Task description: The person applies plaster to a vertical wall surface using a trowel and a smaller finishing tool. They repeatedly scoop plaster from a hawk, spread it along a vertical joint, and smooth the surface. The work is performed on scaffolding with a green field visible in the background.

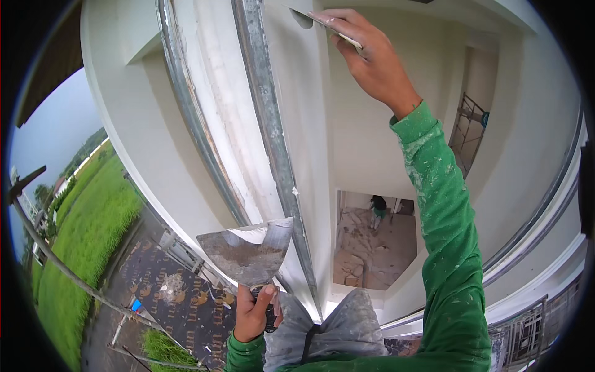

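Note:
My left hand is closed around the dark handle of a wide putty knife. White filler lies along the top edge of its stained metal blade, which is held low beside the wall. Up at the top, my right hand grips a smaller putty knife, its blade against or close to the white wall face; contact is hard to tell. Two grey metal channels run down the wall, with a rough white strip between them. White spots mark my green sleeves.
Beyond the wall to the right, an opening shows a lower floor with a person on it. Scaffold poles cross the left side above a dark printed board. More scaffolding stands in a far doorway. Grass lies outside.

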